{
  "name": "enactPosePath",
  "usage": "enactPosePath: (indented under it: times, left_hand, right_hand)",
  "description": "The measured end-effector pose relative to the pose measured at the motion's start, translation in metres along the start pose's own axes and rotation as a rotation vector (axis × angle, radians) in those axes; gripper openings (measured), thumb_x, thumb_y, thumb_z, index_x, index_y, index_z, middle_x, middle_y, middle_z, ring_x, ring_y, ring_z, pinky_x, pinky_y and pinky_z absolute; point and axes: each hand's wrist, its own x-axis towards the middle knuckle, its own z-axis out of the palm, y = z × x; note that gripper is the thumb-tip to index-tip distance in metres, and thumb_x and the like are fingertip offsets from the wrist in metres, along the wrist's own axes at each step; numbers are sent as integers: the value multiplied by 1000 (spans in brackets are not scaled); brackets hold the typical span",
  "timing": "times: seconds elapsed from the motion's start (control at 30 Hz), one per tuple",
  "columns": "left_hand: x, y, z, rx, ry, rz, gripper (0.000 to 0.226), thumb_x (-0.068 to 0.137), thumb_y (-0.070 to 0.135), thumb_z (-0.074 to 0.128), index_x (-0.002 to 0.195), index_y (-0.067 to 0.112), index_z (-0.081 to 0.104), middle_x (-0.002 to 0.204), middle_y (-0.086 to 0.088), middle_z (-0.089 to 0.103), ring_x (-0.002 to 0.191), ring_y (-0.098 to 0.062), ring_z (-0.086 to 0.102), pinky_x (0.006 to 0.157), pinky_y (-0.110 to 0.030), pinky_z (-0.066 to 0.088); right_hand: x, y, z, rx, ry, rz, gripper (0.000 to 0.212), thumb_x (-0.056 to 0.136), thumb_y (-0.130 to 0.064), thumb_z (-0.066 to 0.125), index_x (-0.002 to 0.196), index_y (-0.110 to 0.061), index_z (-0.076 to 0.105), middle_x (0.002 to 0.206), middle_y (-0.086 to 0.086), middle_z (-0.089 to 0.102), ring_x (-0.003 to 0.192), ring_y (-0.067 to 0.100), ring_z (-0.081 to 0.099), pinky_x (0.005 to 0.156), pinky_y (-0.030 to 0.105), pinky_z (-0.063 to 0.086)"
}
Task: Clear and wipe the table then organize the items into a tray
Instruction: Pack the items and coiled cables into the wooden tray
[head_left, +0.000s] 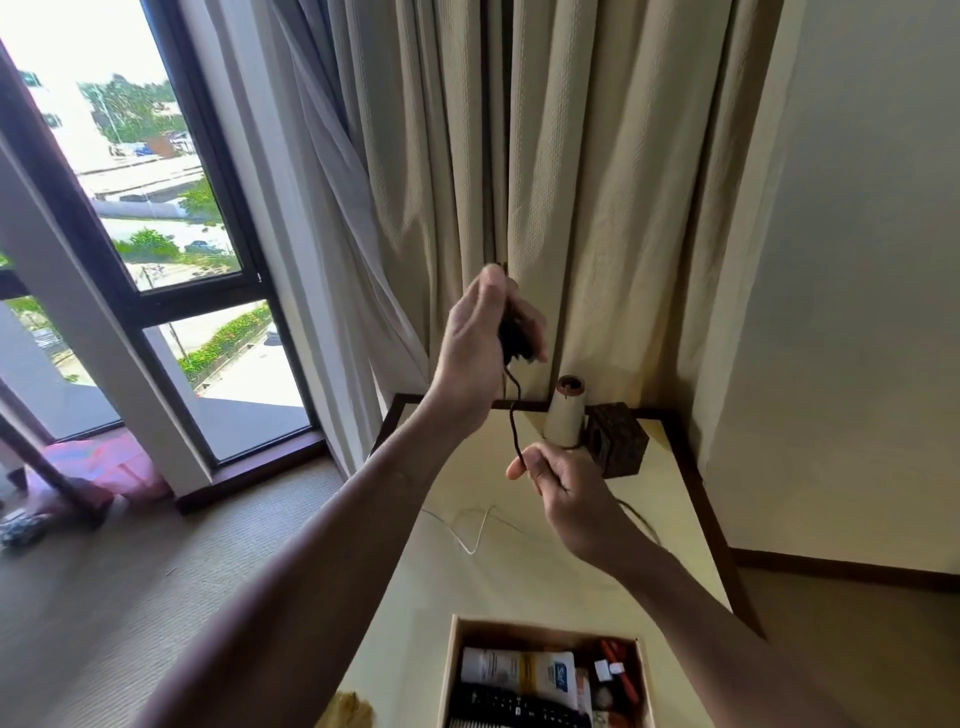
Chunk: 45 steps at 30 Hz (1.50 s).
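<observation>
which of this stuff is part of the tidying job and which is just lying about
Part of the job: dark cord, held by left hand and right hand; tray holding a tube and remote; table; thin white wire, cream cone and carved box on it; yellow cloth at the table's near edge.
Just lying about: curtains; window; pink bundle on the floor.

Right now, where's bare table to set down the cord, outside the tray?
Best patch: bare table between the thin white wire and the tray's far rim. A smaller one lies left of the cone, by the table's back edge. Crowded: the back corner with cone and dark box; the tray looks full. The black cord trails along the right side.
</observation>
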Motion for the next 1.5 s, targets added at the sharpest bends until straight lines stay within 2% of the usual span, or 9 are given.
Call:
enactPosePath:
  times: [0.13,0.27,0.4,0.7,0.9,1.03,1.17,1.3,1.5]
  left_hand:
    - [6,-19,-8,644,-201,47,28,112,27,39,98,6,53,81,-8,71,70,-22,69,67,-39,57]
    - [-5,-30,-21,733,-376,-138,29,109,31,48,84,17,53,66,-5,62,53,-25,59,51,-46,52]
    - [-32,-38,-17,563,-430,-343,40,112,33,41,84,8,54,57,6,43,46,-8,38,44,-26,32]
    - [-93,-49,-4,-482,-275,-599,43,110,43,37,84,14,54,52,4,24,39,-10,22,41,-25,24]
    - [-89,-32,12,-736,-53,-430,39,111,38,33,87,15,53,54,3,32,42,-12,32,47,-27,33]
    - [-66,-21,4,-508,15,-214,34,110,34,36,98,7,54,67,-9,44,59,-23,46,68,-37,50]
    - [-45,-20,-4,236,17,20,29,111,17,43,96,-5,54,73,-19,58,68,-23,57,73,-27,51]
    - [-36,-32,-13,902,-185,27,27,107,28,52,80,32,56,75,8,60,70,-8,59,61,-18,43]
    - [-53,-47,-26,520,-350,-361,37,111,29,44,81,15,58,55,3,50,49,-14,42,52,-34,35]
  right_hand:
    - [-4,-22,-13,-42,-51,-84,22,108,-24,46,100,-25,67,67,-17,58,61,4,50,58,23,39]
    - [-3,-29,-36,-74,82,-192,22,106,-28,45,95,-27,64,81,-8,62,71,11,55,65,35,45]
    - [-1,-29,-52,-130,150,-244,17,105,-28,50,94,-36,61,81,-13,65,76,12,62,64,28,48]
    - [3,-18,-42,-18,311,-209,16,103,-23,54,97,-16,66,85,-8,67,82,13,65,69,17,48]
    - [-4,-13,-21,145,232,-5,20,107,-23,48,99,-22,66,77,0,64,62,7,53,56,21,42]
    - [-13,5,-6,66,93,68,19,107,-28,49,103,-31,67,71,-9,57,58,1,48,54,23,40]
    - [-17,-4,-3,-106,-60,-77,27,106,-17,49,127,-24,65,81,-14,57,71,0,55,63,14,42]
    - [-13,-14,-11,-357,1,-243,23,104,-25,49,119,-23,67,92,-13,60,81,5,56,68,24,48]
    - [-7,-23,-47,-502,264,-388,25,105,-33,51,112,-18,70,97,-9,59,91,3,53,74,15,41]
